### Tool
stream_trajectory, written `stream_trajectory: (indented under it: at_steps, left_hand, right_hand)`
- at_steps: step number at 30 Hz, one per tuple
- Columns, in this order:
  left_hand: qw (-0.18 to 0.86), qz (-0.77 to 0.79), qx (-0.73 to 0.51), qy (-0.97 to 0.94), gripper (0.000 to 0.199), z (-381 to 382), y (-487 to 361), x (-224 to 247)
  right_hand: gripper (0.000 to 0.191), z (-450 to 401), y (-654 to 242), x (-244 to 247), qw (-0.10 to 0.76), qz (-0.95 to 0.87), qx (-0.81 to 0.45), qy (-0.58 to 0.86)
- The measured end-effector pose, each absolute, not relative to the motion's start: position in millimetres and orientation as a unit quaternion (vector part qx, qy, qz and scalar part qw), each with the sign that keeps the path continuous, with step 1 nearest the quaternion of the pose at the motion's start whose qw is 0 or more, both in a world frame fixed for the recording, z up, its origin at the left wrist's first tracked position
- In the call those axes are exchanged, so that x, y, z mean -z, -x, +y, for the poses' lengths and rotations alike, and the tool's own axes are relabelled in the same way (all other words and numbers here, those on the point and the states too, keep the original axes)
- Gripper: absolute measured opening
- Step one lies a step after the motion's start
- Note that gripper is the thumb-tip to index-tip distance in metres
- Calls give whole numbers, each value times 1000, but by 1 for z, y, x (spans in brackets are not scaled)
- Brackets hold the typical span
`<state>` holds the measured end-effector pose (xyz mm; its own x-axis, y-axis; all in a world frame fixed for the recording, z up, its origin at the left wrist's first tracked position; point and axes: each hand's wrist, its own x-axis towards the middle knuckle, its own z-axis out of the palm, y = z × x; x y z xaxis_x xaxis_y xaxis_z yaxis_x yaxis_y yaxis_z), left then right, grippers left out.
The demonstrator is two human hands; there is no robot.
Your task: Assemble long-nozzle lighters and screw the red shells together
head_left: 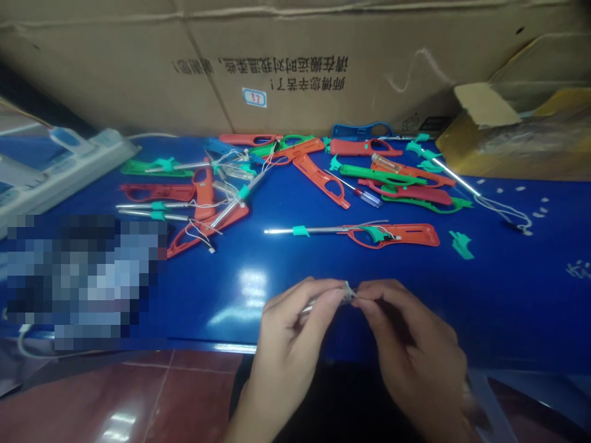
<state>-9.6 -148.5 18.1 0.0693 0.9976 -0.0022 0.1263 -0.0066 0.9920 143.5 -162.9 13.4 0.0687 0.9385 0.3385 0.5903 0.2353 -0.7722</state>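
Near the front edge of the blue table, my left hand [293,326] is closed around a small clear, silvery piece [348,291], mostly hidden by the fingers. My right hand [410,338] pinches at a thin whitish bit on that piece's end; what exactly lies between its fingertips is too small to tell. Just beyond both hands lies an orange lighter shell half [422,235] with a metal tube [279,231] and green plastic parts on it. A loose green plastic piece [462,244] rests to the right of it.
Several red, orange, green and blue lighter shells [318,178] with metal tubes and wires lie across the back. Among them is a screwdriver [369,197]. A power strip [69,163] and a blurred-out object [87,277] are on the left. Cardboard [277,37] stands behind; an opened box [517,135] sits right.
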Motion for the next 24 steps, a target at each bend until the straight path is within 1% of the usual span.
stream_trajectory:
  at_steps: [6,14,18,24]
  left_hand:
    - [486,505,-425,-573,15,-153,9,-17]
    - [501,500,-415,-572,16,-154,6,-19]
    - [518,490,-411,-568,16,-156,5,-20]
    - [496,517,-401,-571,16,-157,2,-19]
  right_hand:
    - [12,-163,-141,-12,428,-661,-147,599]
    - [10,-163,-139,-13,438,-636,-156,616]
    - [10,-166,-138,-11,462,-620,-159,615]
    - [10,-168,-140,-11,471,-606,-157,621]
